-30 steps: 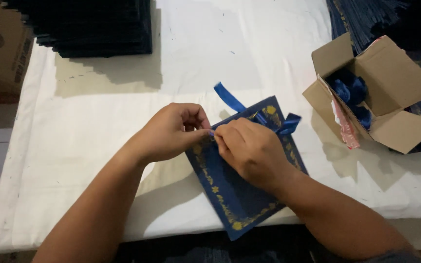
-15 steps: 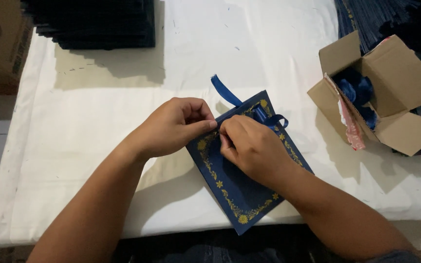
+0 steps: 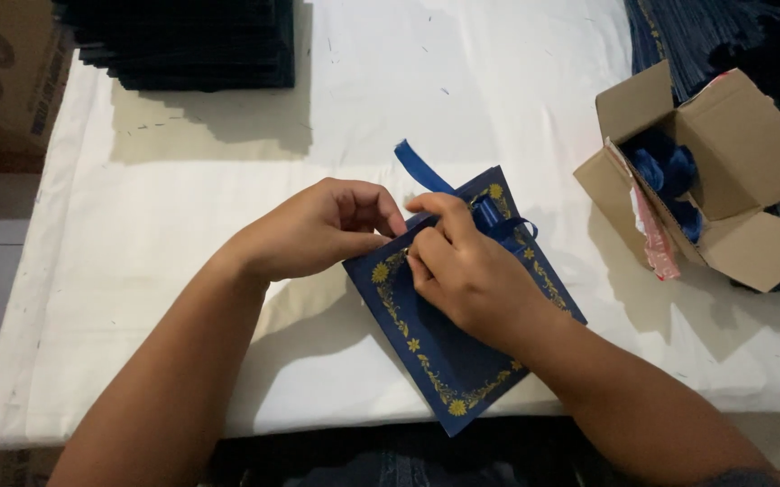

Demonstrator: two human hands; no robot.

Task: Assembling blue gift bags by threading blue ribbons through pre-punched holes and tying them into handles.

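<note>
Your left hand [image 3: 318, 230] and right hand [image 3: 466, 275] met on the blue card [image 3: 448, 361], fingers [image 3: 426, 206] closed tight, pinching the blue ribbon [image 3: 421, 167], cardboard box [image 3: 751, 153] well apart on the bench [image 3: 182, 271].

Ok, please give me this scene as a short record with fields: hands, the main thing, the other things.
left hand: pinches the card's top edge beside the ribbon
right hand: rests on the card, fingers at the ribbon
card: dark blue, gold floral border, lies flat on the table
ribbon: blue, at the card's top
table: white cloth
box: open cardboard, blue ribbon inside
stack: dark sheets, far left
</note>
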